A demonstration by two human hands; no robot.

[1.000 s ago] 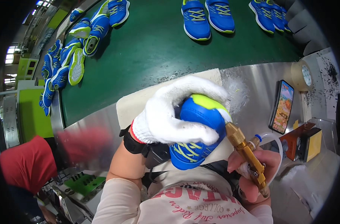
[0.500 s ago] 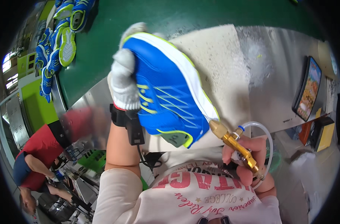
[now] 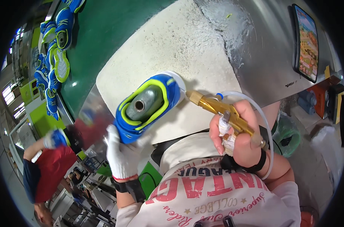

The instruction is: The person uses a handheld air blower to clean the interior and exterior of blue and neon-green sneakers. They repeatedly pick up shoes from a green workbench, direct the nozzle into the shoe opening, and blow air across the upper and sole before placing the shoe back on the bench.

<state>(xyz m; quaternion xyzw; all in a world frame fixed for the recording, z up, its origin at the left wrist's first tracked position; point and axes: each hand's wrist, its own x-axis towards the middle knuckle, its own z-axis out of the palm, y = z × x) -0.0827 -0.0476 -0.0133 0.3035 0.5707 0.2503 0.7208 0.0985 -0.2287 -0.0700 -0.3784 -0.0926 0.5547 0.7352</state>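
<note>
One blue shoe (image 3: 158, 115) lies just off the middle of the head view toward 10 o'clock, over a whitish mat (image 3: 168, 49) on the metal tabletop (image 3: 270, 53). Its lime-edged opening faces the camera and contains a grey-green form (image 3: 153, 99) with a round hole. Its long axis runs slantwise, the heel toward 1 to 2 o'clock, the front toward 7 to 8.

The gloved left hand (image 3: 122, 157) is closed on the front end; some fingers are blurred. Well apart from it, the bare right hand (image 3: 245, 147) is wrapped around a brass-coloured tool (image 3: 219, 108), its nozzle aimed toward 10 o'clock at the heel's white sole edge; whether they touch, I cannot tell.

Near 10 o'clock is a pile of blue shoes (image 3: 62, 66), one also containing a grey form. Between 3 and 4 o'clock hangs a greenish clear bag (image 3: 289, 138), its contents unclear. A phone (image 3: 307, 45) lies at 2 o'clock.
</note>
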